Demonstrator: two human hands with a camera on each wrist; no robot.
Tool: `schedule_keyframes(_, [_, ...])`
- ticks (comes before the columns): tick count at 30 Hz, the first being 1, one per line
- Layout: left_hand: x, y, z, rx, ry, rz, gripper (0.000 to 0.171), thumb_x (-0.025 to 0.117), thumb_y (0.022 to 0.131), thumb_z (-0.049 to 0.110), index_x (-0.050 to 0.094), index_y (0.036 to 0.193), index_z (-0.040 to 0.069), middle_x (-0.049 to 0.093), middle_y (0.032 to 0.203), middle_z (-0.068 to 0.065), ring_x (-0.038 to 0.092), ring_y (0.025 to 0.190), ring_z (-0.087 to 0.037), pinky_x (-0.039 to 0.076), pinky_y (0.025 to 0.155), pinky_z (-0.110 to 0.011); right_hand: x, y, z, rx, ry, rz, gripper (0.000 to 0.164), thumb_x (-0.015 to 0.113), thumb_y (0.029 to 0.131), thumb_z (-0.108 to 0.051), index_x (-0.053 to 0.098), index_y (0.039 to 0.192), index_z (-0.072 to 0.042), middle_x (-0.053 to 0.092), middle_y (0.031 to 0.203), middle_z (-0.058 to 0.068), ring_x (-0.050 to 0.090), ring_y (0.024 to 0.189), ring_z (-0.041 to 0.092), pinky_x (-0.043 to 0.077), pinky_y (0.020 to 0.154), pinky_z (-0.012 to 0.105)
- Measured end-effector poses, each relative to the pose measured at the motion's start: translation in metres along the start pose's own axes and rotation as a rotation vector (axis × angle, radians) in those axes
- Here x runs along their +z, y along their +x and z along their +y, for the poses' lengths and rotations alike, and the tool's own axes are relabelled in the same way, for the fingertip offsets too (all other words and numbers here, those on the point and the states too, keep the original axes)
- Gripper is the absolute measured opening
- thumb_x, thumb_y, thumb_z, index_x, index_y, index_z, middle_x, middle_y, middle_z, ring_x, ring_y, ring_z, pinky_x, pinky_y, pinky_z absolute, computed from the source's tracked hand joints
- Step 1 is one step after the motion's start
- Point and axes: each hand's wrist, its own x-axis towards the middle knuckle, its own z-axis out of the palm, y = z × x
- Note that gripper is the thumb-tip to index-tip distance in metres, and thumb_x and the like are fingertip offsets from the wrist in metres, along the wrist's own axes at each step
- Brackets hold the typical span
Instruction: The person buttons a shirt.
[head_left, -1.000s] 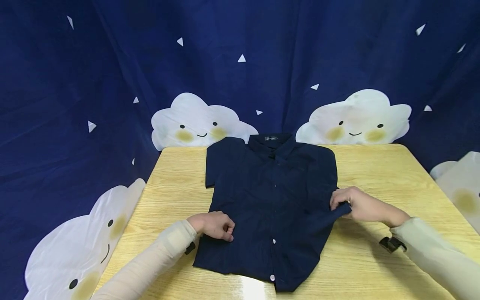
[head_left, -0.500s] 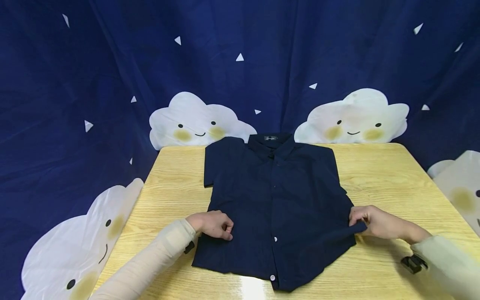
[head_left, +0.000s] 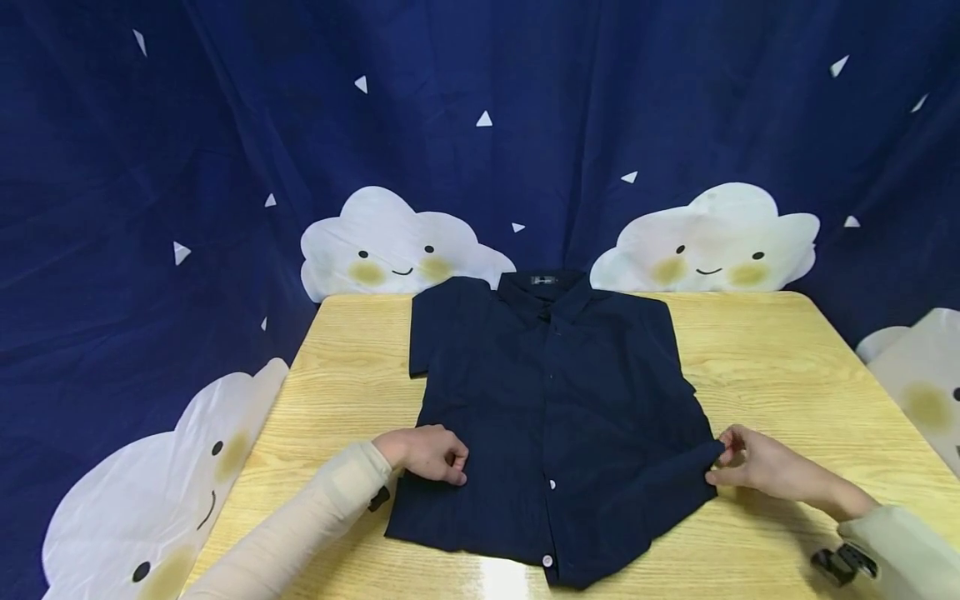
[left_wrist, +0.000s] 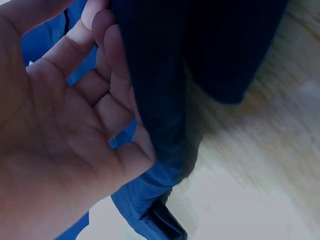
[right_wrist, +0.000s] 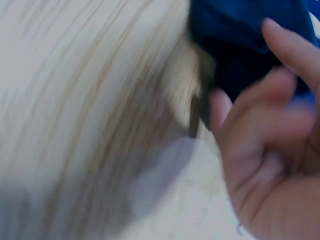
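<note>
A navy short-sleeved button-up shirt point(head_left: 495, 383) lies front side up on the wooden table, its collar at the far end. My left hand point(head_left: 429, 454) rests on the lower left part of the shirt with loosely curled fingers. In the left wrist view the fingers point(left_wrist: 117, 55) lie against the cloth, and I see no fabric pinched between them. My right hand point(head_left: 761, 467) is at the shirt's right side edge, where the cloth stands slightly raised. Its thumb and fingers are spread apart beside the fabric, and the right wrist view of them is blurred.
The pale wooden table point(head_left: 780, 358) extends on both sides of the shirt. A dark blue curtain point(head_left: 465, 108) with white cloud shapes hangs behind and beside it. A black strap point(head_left: 843, 562) is at my right wrist.
My right hand has drawn the shirt's right side outward and toward me, spreading it wider, then loosened its hold on the cloth. The left hand has stayed in place.
</note>
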Motion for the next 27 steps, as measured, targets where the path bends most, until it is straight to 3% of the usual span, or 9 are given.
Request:
schedule_keyframes(3, [0.000,-0.001,0.001,0.002,0.006,0.002,0.029,0.068,0.087,0.031,0.054,0.065,0.020,0.050,0.058,0.009,0.044,0.053,-0.007,0.035,0.053,-0.021,-0.005,0.000,0.003,0.036,0.244,-0.154,0.050,0.064,0.090,-0.017,0.038,0.120,0.013,0.051,0.082,0.009,0.048,0.055,0.011,0.042,0.048,0.024])
schedule_keyframes(5, [-0.001,-0.002,0.002,0.004,0.006,0.002,0.029,0.068,0.087,0.031,0.054,0.064,0.020,0.050,0.058,0.009,0.044,0.054,-0.006,0.035,0.053,-0.021,-0.006,0.002,0.005,0.026,0.361,-0.221,0.059,0.059,0.094,-0.014,0.026,0.134,0.013,0.054,0.078,0.010,0.052,0.052,0.011,0.044,0.047,0.024])
schedule_keyframes(8, [-0.001,-0.003,0.002,0.007,0.005,0.001,0.029,0.068,0.087,0.031,0.054,0.064,0.020,0.050,0.058,0.010,0.044,0.053,-0.006,0.035,0.053,-0.021,-0.006,0.006,0.009,-0.031,0.499,-0.316,0.069,0.051,0.096,-0.006,0.003,0.142,0.012,0.058,0.079,0.013,0.058,0.056,0.012,0.048,0.051,0.024])
schedule_keyframes(10, [-0.002,-0.004,0.002,0.006,0.001,-0.001,0.028,0.068,0.087,0.031,0.055,0.065,0.020,0.050,0.058,0.010,0.044,0.053,-0.006,0.035,0.053,-0.021,-0.004,0.009,0.013,-0.077,0.536,-0.382,0.069,0.048,0.097,-0.002,-0.002,0.143,0.011,0.061,0.072,0.010,0.059,0.056,0.010,0.048,0.052,0.023])
schedule_keyframes(14, [-0.002,-0.005,0.002,0.000,-0.024,-0.011,0.027,0.068,0.087,0.030,0.056,0.066,0.020,0.051,0.058,0.010,0.044,0.053,-0.006,0.035,0.053,-0.021,-0.004,0.008,0.021,-0.166,0.570,-0.459,0.060,0.046,0.096,0.003,0.007,0.141,0.013,0.063,0.071,0.004,0.060,0.057,0.008,0.050,0.056,0.025])
schedule_keyframes(18, [0.000,-0.009,0.001,0.001,-0.053,-0.012,0.025,0.068,0.087,0.030,0.057,0.067,0.021,0.052,0.058,0.010,0.044,0.053,-0.006,0.035,0.053,-0.021,-0.007,-0.001,0.027,-0.230,0.622,-0.517,0.060,0.045,0.094,0.009,0.005,0.138,0.016,0.062,0.075,0.010,0.063,0.063,0.011,0.053,0.061,0.032])
schedule_keyframes(21, [0.001,-0.012,0.000,0.005,-0.060,-0.007,0.023,0.069,0.087,0.029,0.058,0.068,0.021,0.052,0.058,0.011,0.044,0.053,-0.005,0.035,0.053,-0.021,-0.006,-0.007,0.032,-0.201,0.735,-0.579,0.067,0.041,0.094,0.011,-0.012,0.135,0.019,0.063,0.081,0.012,0.067,0.071,0.015,0.054,0.067,0.034])
schedule_keyframes(24, [0.001,-0.016,0.000,0.004,-0.069,-0.005,0.022,0.069,0.087,0.029,0.058,0.068,0.021,0.052,0.057,0.011,0.044,0.053,-0.005,0.035,0.052,-0.021,-0.006,-0.011,0.033,-0.106,0.837,-0.601,0.071,0.036,0.096,0.009,-0.025,0.129,0.020,0.066,0.089,0.010,0.068,0.082,0.021,0.054,0.072,0.032])
schedule_keyframes(27, [0.002,-0.017,0.000,0.010,-0.075,-0.002,0.022,0.068,0.087,0.028,0.058,0.069,0.021,0.051,0.057,0.011,0.044,0.053,-0.005,0.035,0.052,-0.021,-0.008,-0.014,0.032,-0.018,0.875,-0.571,0.056,0.035,0.099,0.004,-0.006,0.134,0.019,0.067,0.091,0.012,0.068,0.085,0.024,0.053,0.074,0.033])
